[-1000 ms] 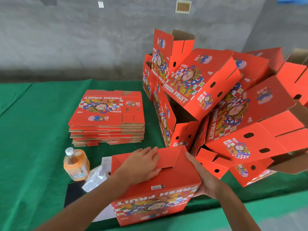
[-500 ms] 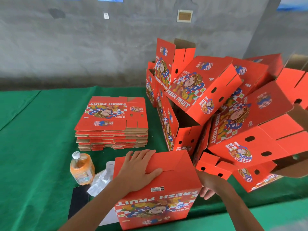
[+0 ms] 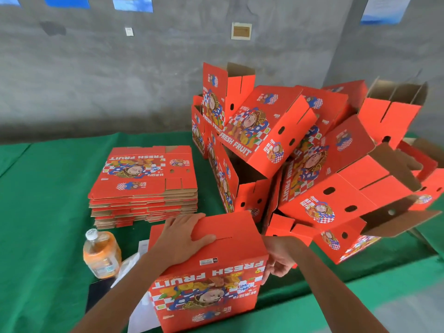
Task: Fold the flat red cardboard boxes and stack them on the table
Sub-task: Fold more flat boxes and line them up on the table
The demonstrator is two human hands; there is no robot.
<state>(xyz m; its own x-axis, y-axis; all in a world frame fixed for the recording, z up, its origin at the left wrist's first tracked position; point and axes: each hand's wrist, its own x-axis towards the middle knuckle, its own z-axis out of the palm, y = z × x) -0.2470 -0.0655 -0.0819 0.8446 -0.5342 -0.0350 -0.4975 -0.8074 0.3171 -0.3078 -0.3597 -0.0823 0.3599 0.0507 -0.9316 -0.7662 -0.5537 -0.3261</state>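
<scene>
My left hand (image 3: 185,239): it lies flat on top of the red box (image 3: 206,282) in front of me, fingers straight and spread over the folded flaps, thumb along the slot in the middle – pressing, not gripping.
My right hand (image 3: 280,259): it is at the box's right end, fingers curled against the edge there; the fingertips are partly hidden behind the corner, so I cannot tell whether they pinch the cardboard or only touch it.
Red box: it stands on the table (image 3: 48,248) at the near edge, top flaps down, the printed side with "FRESH FRUIT" facing me upside down, a small white barcode label near its top edge.
Flat stack (image 3: 144,186): unfolded red boxes lie piled behind my left hand, well clear of the box I hold, printed face up.
Folded pile (image 3: 312,164): to the right and behind, many set-up red boxes lean on each other at odd angles – some on their sides with brown insides and open flaps showing.
Bottle (image 3: 102,254): an orange drink with a white cap stands left of my forearm, near the flat stack's front corner.
Beside it: white paper or plastic (image 3: 129,265) and a dark flat thing (image 3: 98,294), partly under my arm.
Table: covered in green cloth, with a grey wall (image 3: 120,80) behind.
</scene>
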